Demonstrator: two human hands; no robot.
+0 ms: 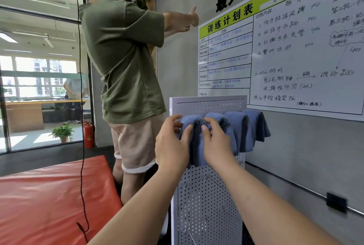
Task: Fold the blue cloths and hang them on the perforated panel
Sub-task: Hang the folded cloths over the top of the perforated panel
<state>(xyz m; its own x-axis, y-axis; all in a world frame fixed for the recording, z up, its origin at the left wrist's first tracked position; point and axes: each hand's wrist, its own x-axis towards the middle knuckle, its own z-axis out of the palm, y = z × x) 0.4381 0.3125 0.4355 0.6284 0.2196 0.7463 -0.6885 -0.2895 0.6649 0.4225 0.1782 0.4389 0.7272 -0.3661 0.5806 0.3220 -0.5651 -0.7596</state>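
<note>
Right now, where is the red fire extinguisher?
In the head view, the fire extinguisher stands on the floor left of centre, just right of the potted plant and left of the standing person, at leg height.

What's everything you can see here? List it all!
perforated panel: one, white, below the whiteboard
blue cloths: four, blue, hanging in a row across the panel's upper part
whiteboard: one, white with a yellow-green header, upper right
mat: one, red, lower left
other person: one, green shirt, left of the panel
potted plant: one, green, far left
left grip: one, pinching the leftmost cloth
right grip: one, pinching the same cloth
</note>
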